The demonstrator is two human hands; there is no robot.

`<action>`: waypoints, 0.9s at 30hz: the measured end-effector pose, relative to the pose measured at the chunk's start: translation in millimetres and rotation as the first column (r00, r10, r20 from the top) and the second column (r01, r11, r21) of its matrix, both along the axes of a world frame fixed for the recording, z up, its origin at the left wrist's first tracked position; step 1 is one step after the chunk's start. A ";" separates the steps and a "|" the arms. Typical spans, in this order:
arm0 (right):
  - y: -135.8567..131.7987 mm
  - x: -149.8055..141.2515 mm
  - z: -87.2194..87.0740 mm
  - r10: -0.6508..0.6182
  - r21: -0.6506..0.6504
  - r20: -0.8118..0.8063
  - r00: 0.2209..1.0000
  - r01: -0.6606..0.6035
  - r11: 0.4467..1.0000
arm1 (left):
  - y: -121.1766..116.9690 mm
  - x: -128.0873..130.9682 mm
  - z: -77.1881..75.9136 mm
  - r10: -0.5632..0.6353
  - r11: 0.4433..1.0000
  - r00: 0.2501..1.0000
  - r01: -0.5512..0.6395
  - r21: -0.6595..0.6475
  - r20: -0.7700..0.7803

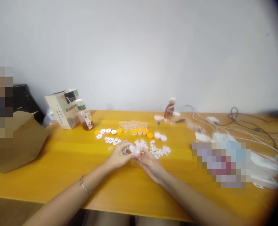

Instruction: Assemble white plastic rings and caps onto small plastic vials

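My left hand (120,155) and my right hand (151,161) meet over the table, fingers closed around a small white-and-orange round plastic piece (134,149). It seems to have a clear part on it, but blur and fingers hide the detail. Just beyond my hands lie white cut-out pieces (161,152) in a loose heap, with small white pieces (112,140) to the left. Farther back is a row of white and orange discs (108,131), and more orange round parts (139,131) to its right. Clear round parts (126,128) stand behind them.
On the yellow table (101,194), a paper bag (63,110) and a plastic bottle (85,116) stand back left. A brown bottle (169,108) is at the back. Cables (237,131) tangle at the right, and a large brown paper bag (16,144) is at the left.
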State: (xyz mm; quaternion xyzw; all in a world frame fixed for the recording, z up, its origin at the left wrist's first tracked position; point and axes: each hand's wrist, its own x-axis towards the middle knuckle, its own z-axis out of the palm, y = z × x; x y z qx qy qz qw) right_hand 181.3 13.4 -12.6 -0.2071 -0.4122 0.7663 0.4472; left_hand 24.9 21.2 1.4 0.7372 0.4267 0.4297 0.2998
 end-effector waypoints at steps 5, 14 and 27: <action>2.2 0.4 3.4 0.004 -0.086 -0.058 0.998 -0.009 0.996 | 4.0 0.4 -0.6 -0.013 1.000 0.997 0.012 0.021 0.071; -1.9 -0.9 2.3 0.051 -0.058 -0.054 0.997 -0.054 0.997 | -1.4 1.8 3.6 0.021 0.999 0.998 -0.023 0.025 0.067; -2.4 -3.9 -1.2 -0.055 -0.006 -0.044 0.998 0.054 0.999 | -4.2 5.8 -0.2 0.019 0.999 0.993 -0.015 -0.035 0.115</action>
